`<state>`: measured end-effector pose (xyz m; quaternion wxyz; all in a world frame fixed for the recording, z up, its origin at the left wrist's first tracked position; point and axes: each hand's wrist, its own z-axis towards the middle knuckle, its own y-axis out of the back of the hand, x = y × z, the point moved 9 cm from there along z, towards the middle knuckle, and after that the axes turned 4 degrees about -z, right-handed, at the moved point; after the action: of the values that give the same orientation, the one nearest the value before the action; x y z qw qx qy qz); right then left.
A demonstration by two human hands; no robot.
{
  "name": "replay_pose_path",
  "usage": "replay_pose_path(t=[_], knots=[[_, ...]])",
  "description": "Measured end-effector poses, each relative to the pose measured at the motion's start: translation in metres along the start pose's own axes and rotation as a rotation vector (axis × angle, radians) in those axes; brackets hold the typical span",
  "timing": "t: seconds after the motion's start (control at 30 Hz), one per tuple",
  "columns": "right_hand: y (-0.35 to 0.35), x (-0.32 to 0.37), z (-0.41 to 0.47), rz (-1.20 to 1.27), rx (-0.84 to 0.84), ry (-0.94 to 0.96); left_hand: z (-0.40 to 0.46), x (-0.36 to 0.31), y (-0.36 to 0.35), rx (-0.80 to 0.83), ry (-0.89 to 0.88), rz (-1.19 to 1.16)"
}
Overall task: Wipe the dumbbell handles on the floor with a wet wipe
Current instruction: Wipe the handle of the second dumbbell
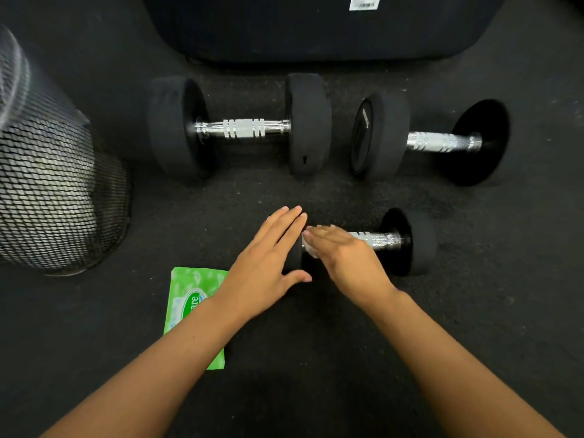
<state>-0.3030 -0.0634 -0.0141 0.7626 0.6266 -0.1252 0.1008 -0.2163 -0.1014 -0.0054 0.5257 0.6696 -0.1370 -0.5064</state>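
Note:
A small black dumbbell (410, 241) with a chrome handle (379, 240) lies on the dark floor near me. My left hand (271, 257) rests flat on its left weight, fingers straight, thumb under the edge. My right hand (341, 251) lies over the left part of the handle, pressing a white wet wipe (308, 248) against it; only a small bit of the wipe shows under the fingers. Farther away lie two bigger dumbbells, one at the centre (240, 128) and one to the right (433, 142), both with bare chrome handles.
A green pack of wet wipes (186, 298) lies on the floor under my left forearm. A black mesh bin (53, 191) stands at the left. A large dark padded object (316, 26) with a white label fills the far side.

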Motion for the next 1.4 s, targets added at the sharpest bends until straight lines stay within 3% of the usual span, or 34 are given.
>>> replay_pose_path(t=[0.27,0.57,1.4], knots=[[0.0,-0.003,-0.02,-0.051,-0.203,0.089,0.0,0.002,0.0,0.002,0.005,-0.003],[0.002,-0.002,-0.024,-0.098,-0.277,0.059,0.001,0.001,0.0,0.017,0.011,-0.007],[0.007,0.002,-0.006,-0.092,-0.141,-0.033,0.002,0.002,0.001,0.042,0.033,0.0]])
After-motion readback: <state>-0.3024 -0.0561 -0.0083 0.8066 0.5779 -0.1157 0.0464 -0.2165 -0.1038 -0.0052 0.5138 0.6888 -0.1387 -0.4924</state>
